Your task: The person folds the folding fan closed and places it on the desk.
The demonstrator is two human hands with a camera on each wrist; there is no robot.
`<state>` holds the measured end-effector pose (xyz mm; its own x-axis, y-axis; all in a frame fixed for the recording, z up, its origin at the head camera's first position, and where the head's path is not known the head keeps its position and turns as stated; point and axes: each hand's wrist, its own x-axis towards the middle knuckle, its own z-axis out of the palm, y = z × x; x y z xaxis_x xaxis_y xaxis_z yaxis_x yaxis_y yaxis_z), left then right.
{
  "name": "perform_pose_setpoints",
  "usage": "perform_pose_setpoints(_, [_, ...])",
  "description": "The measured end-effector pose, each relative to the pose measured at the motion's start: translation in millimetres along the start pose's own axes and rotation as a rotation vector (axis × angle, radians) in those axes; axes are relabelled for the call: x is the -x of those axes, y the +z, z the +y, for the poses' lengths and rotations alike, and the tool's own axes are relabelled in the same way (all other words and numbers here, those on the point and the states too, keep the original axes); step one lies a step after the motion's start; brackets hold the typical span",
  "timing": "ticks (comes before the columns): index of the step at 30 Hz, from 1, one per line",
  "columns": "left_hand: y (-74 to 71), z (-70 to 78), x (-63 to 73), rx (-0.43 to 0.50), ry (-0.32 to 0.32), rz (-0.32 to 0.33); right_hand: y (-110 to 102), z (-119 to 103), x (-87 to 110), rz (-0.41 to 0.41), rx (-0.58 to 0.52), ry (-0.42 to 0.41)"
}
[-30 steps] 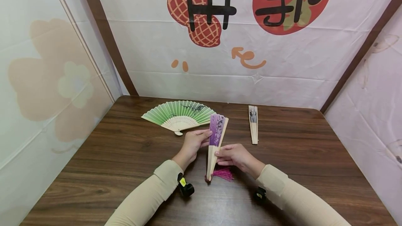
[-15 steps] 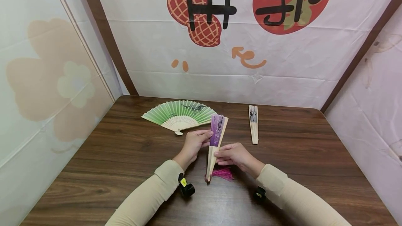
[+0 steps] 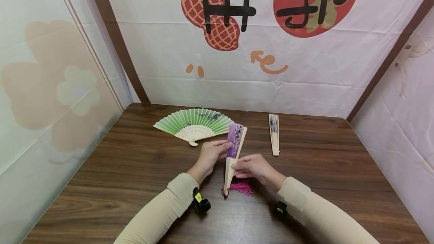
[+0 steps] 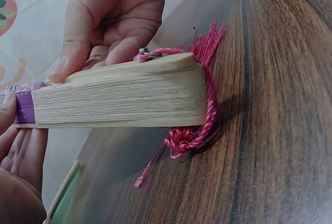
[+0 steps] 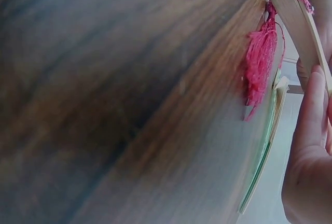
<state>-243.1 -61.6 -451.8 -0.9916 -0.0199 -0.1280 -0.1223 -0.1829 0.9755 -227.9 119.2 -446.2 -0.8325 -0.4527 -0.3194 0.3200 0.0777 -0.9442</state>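
Observation:
In the head view a folded purple hand fan [image 3: 234, 142] with pale wooden ribs is held between both hands, over the middle of the table. My left hand [image 3: 210, 156] pinches the purple leaf from the left, thumb on its face. My right hand [image 3: 255, 168] pinches the wooden ribs lower down on the right. A pink tassel [image 5: 261, 60] hangs from the pivot end. In the left wrist view the stacked ribs [image 4: 119, 97] lie nearly flush, with a pink cord [image 4: 210, 99] looped round their end.
Behind the hands, a green fan [image 3: 196, 121] lies spread on the dark wooden table [image 3: 135, 161]. A folded fan [image 3: 274, 134] with a grey-black pattern lies at the back right. A printed cloth wall [image 3: 203, 93] stands behind the table, with more cloth at both sides.
Almost nothing differs. Both hands keep their hold on the purple fan; my left thumb has crept slightly right across its leaf.

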Motion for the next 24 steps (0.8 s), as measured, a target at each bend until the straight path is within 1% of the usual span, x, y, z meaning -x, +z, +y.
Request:
perform_pose_setpoints(9, [1.9,0.3,0.7,-0.019,-0.006,0.034,0.1,-0.2,-1.4,-0.004,0.012,0.009])
perform_pose_setpoints(17, [4.0,1.4,1.2,-0.016,-0.002,0.054,0.7,-1.9,-0.4,0.0,0.01,0.006])
perform_pose_setpoints(24, [4.7,1.8,2.4,-0.007,0.004,0.059,1.3,-2.7,0.2,0.004,0.001,0.009])
